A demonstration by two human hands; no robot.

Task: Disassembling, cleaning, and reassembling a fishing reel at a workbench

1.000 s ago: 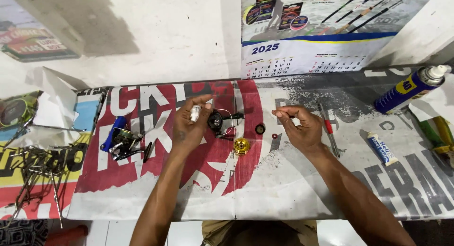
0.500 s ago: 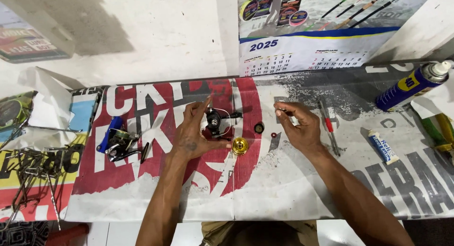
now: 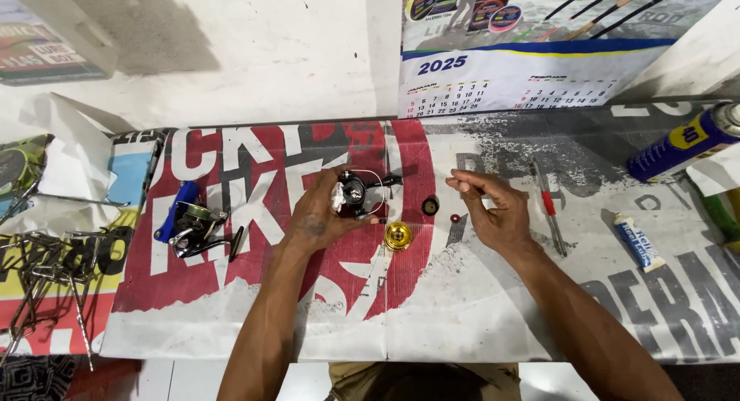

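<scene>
My left hand (image 3: 320, 216) grips a black fishing reel body (image 3: 358, 191) just above the printed banner, with a wad of white tissue (image 3: 338, 196) pressed against its left side. My right hand (image 3: 497, 212) hovers to the right. Its thumb and forefinger are pinched together on a tiny part that is too small to make out. Between the hands lie a gold spool (image 3: 398, 235), a black round cap (image 3: 430, 207) and a small red washer (image 3: 455, 217).
A red-handled screwdriver (image 3: 547, 204), a white-and-blue tube (image 3: 638, 243) and a blue spray can (image 3: 686, 143) lie to the right. On the left are a blue reel (image 3: 189, 220), a heap of metal rods (image 3: 46, 266) and crumpled white paper (image 3: 69, 166). A calendar (image 3: 524, 77) hangs on the wall.
My left hand, which held the white wad up beside the reel, has closed around the black reel body with the wad against it. My right hand stays pinched and has barely moved.
</scene>
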